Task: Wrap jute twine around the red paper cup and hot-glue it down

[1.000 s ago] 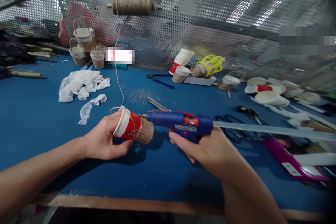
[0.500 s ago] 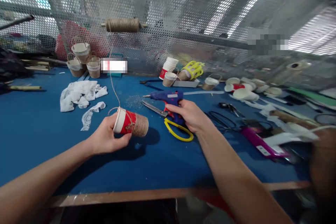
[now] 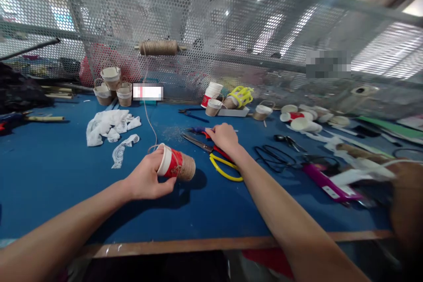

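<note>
My left hand [image 3: 148, 178] is closed around a paper cup [image 3: 172, 162] tipped on its side above the table. The cup has a white rim, a red printed band and jute twine wound round its lower end. A strand of twine [image 3: 150, 119] runs from it up to the spool [image 3: 159, 47]. My right hand [image 3: 224, 139] is closed over a blue glue gun [image 3: 197, 130], low at the tabletop. That hand hides most of the gun; its front end shows on the left. Scissors [image 3: 226, 172] with yellow handles lie just below, beside the wrist.
White lace [image 3: 109, 123] lies at left, near twine-wrapped little buckets [image 3: 124, 96]. Pliers [image 3: 194, 113], more cups [image 3: 211, 93] and a yellow plastic piece [image 3: 242, 96] are along the back. Black cable [image 3: 274, 158], keys [image 3: 291, 142] and a purple case [image 3: 324, 183] lie right. A mesh panel [image 3: 185, 9] stands behind.
My right hand has lowered the glue gun to the tabletop, turning over it so it is largely hidden. My left hand still holds the cup, and the view has shifted slightly.
</note>
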The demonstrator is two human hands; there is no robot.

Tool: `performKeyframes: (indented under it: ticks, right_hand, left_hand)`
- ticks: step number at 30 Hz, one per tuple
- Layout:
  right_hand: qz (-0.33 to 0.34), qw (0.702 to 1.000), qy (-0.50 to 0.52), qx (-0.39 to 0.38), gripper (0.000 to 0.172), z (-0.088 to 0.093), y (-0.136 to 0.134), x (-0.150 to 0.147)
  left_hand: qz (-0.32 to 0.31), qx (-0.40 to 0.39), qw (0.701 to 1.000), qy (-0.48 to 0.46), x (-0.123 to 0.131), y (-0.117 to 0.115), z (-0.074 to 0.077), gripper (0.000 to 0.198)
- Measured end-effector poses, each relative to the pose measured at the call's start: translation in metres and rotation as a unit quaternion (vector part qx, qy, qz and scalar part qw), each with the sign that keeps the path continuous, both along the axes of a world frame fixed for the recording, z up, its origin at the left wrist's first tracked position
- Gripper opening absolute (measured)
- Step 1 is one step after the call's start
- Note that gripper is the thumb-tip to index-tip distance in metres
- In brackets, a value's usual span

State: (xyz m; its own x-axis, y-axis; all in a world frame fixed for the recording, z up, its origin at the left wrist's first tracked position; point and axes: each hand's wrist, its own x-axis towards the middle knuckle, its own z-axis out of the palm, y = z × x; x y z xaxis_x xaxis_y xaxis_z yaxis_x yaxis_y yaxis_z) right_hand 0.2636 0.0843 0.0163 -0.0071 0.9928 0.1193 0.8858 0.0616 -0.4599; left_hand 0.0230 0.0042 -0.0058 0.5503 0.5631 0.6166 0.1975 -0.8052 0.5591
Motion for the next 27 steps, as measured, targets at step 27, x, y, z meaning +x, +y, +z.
performKeyframes:
  ticks: [27]
  right_hand:
    - [0.137,0.859,0.493,-0.020,0.025,0.029,-0.074,-0.057]
  left_hand:
    - [-0.063,-0.352,0.931,-0.070,0.002,-0.016,0.005,0.009]
